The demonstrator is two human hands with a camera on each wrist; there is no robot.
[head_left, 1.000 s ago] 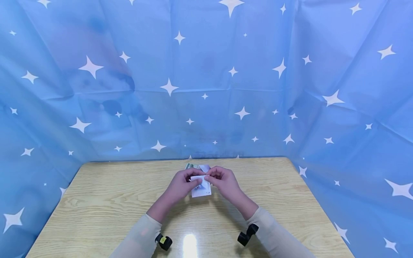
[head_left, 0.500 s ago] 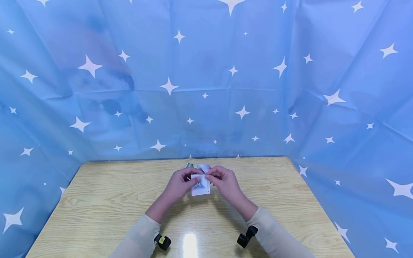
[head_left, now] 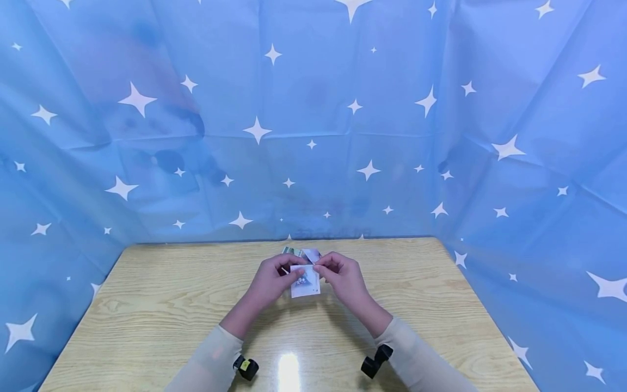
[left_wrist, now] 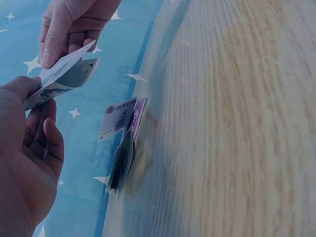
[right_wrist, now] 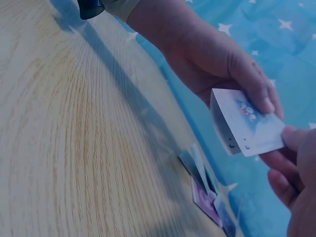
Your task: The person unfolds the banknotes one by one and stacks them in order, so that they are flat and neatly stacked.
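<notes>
In the head view, a small folded banknote (head_left: 307, 288), whitish with a bluish print, is held above the table between both hands. My left hand (head_left: 271, 281) pinches its left side, thumb on the front face. At the upper right edge my right hand (head_left: 344, 276) pinches it between thumb and fingers. The right wrist view shows the banknote (right_wrist: 252, 126) doubled over, its two layers standing apart at the lower end. Beyond the hands lie several folded notes (head_left: 311, 255), partly hidden in the head view; one bears a 5 in the left wrist view.
The wooden table (head_left: 157, 305) reaches back to a blue curtain (head_left: 313, 109) with white stars. The loose notes (left_wrist: 123, 153) stand partly folded up near the table's far edge. Black devices (head_left: 247, 368) are worn at both sleeves.
Both hands keep their pinch on the folded banknote and stay almost in place. The banknote's print shows a little more clearly, and its front face has shifted slightly.
</notes>
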